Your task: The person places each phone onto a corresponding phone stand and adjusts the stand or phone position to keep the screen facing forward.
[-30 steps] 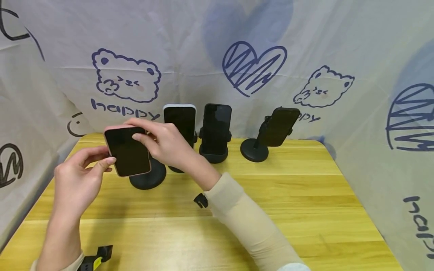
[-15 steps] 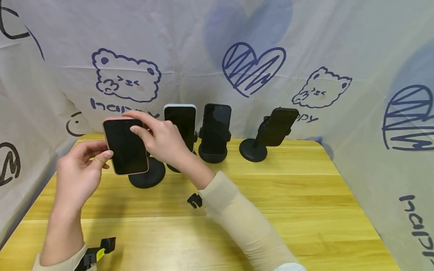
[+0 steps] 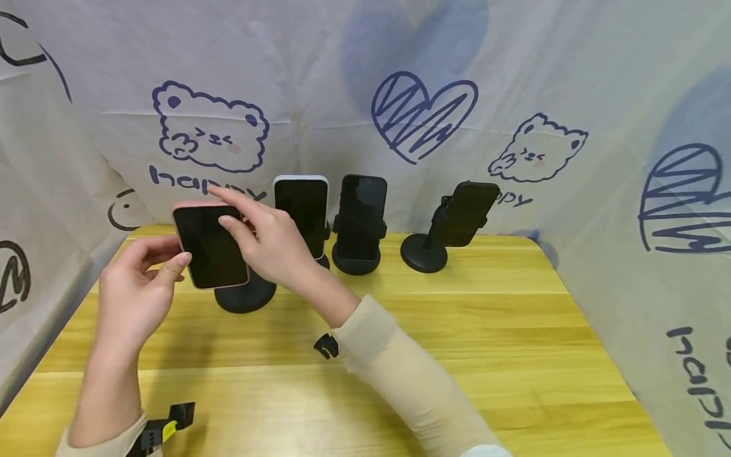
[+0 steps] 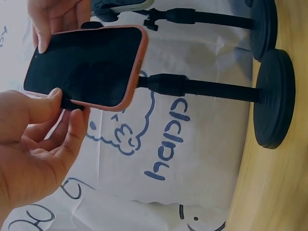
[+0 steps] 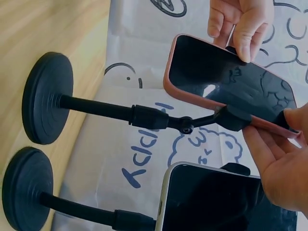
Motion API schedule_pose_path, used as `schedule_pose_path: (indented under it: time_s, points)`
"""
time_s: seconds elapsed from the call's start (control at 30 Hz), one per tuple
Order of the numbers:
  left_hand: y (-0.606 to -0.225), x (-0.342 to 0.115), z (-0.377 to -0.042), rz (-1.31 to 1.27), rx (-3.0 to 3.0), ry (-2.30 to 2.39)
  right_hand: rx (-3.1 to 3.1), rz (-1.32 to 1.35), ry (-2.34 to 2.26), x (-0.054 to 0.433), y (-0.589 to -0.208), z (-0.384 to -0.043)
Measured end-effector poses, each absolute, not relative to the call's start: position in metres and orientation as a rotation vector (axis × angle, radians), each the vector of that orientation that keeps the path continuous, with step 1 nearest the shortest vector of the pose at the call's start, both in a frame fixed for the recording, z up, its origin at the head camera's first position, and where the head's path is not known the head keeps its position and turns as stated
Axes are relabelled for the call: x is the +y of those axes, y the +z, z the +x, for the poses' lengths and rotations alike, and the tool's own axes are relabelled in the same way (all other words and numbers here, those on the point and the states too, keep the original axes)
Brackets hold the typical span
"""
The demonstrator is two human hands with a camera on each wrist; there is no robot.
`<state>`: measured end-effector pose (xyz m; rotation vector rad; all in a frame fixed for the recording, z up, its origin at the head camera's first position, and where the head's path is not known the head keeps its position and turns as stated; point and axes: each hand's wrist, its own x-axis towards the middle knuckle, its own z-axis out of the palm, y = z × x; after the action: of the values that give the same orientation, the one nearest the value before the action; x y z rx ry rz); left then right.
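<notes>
A phone in a pink case (image 3: 214,247), dark screen toward me, sits in the clamp of a black phone stand at the left. The stand's round base (image 4: 275,98) is on the table, with its pole (image 5: 101,107) leading up behind the phone. My left hand (image 3: 134,289) pinches the phone's left edge at the clamp arm (image 4: 72,104), thumb in front. At the upper right corner, my right hand (image 3: 271,244) holds the phone, thumb on the screen side and fingers behind the top edge. Its hidden fingers are partly visible in the right wrist view.
Beside it stand a white-edged phone (image 3: 302,216) on a stand, a black phone (image 3: 362,216) on another, and a tilted black phone (image 3: 469,214) farther right. A printed cloth (image 3: 320,76) hangs behind the wooden table (image 3: 457,330).
The pink-cased phone first turned more upright under both hands, then tipped slightly, its lower edge rising a little. Both hands kept their hold. The other phones stayed in place.
</notes>
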<state>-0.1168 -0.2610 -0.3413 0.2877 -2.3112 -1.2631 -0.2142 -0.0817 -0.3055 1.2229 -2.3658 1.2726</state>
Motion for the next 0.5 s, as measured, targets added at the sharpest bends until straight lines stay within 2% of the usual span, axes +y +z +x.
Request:
schedule_pose_path:
  time_s: [0.23,0.5]
  points:
    - [-0.344,-0.262,-0.118,0.351,-2.314,-1.241,-2.189,1.249,1.446,-0.069,-0.311,-0.211]
    - [-0.352,-0.266,-0.118,0.29,-2.296,-1.171,-1.939,1.338,1.466,-0.024,-0.324,-0.204]
